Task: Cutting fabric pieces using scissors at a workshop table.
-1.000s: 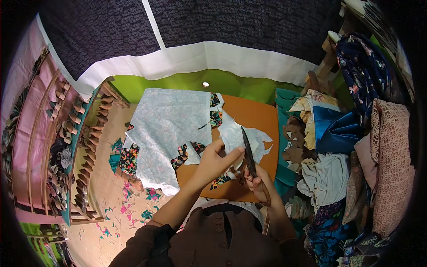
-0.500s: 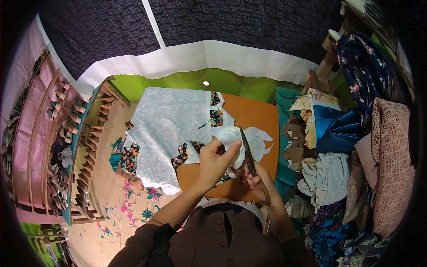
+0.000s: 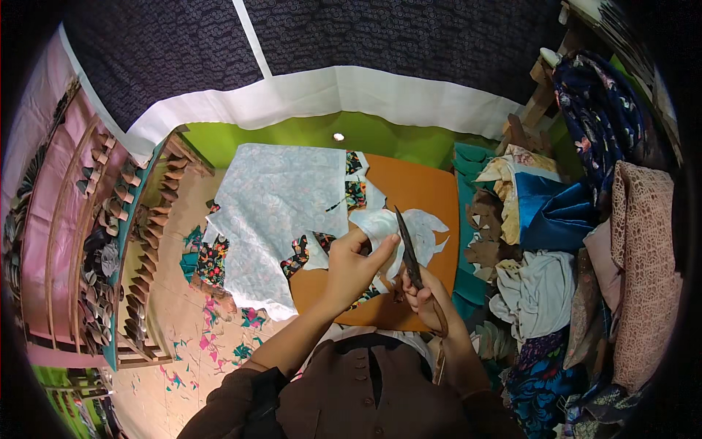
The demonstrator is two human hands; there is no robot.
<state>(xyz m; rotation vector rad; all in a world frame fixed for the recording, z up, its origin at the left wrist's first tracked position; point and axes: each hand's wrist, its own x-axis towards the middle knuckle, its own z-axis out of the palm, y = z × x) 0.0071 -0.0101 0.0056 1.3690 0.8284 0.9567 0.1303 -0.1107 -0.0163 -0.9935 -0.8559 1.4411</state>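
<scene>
Evidently the step in hand is trimming: the left hand [image 3: 351, 267] has its thumb pressed down against bent fingers, with almost no gap, gripping a white cloth piece [image 3: 376, 223], while the right hand [image 3: 428, 293] is curled closed around the dark scissors [image 3: 409, 252]. How far apart the blades stand, I cannot tell. The cloth piece lies just beyond the left fingertips, between the two hands, its right edge close beside the blades; whether they touch is unclear. As I judge it, the next move calls for the left hand to keep that edge taut and turn it to suit the blades. The scissors' long axis runs mostly away from the body, the tip beyond the right hand and leaning a little left, the handles back toward the right wrist. The cloth piece is bent over, so its long axis is hard to read; its free part points ahead of the left hand. Left of the hands, a large pale sheet [image 3: 281, 197] covers part of the orange tabletop [image 3: 413, 175]
</scene>
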